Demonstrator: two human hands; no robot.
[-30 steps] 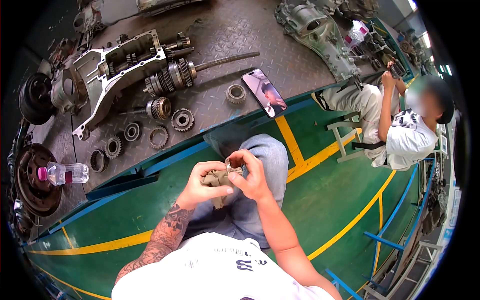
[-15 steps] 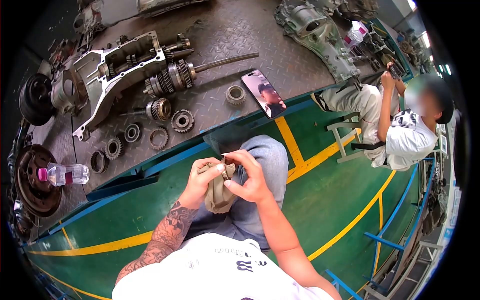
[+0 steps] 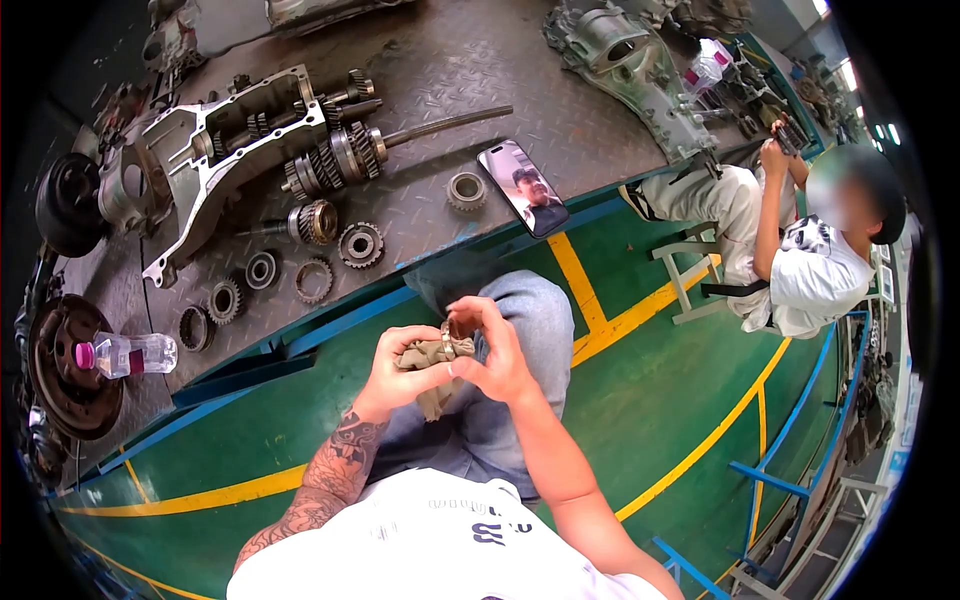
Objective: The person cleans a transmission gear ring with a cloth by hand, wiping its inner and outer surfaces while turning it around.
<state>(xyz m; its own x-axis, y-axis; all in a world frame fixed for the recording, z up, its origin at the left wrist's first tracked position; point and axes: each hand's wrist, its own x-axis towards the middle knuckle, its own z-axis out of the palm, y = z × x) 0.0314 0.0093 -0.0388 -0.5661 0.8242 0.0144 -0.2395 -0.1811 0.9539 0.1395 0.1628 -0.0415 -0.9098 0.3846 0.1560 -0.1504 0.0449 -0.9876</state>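
Note:
Above my lap, my left hand (image 3: pixel 393 372) is closed around a bunched olive-brown cloth (image 3: pixel 425 354), part of which hangs below the fingers. My right hand (image 3: pixel 497 355) grips a small toothed metal ring (image 3: pixel 446 332), its fingers curled over the far side. The cloth presses against the ring between both hands, and the thumbs nearly meet beneath it. Much of the ring is hidden by cloth and fingers. On the bench edge ahead lie several gears and rings, among them a gear (image 3: pixel 360 245), a thin ring (image 3: pixel 314 281) and a bearing (image 3: pixel 262 270).
The steel bench (image 3: pixel 440 75) carries an open gearbox housing (image 3: pixel 215 170), a gear shaft (image 3: pixel 335 160) and a phone (image 3: pixel 524 188). A bottle (image 3: pixel 140 355) lies at left. Another person (image 3: pixel 820 260) sits at right, holding a dark object.
The cloth has been gathered up higher and hangs less. More of the metal ring now shows between my hands, which remain over my lap.

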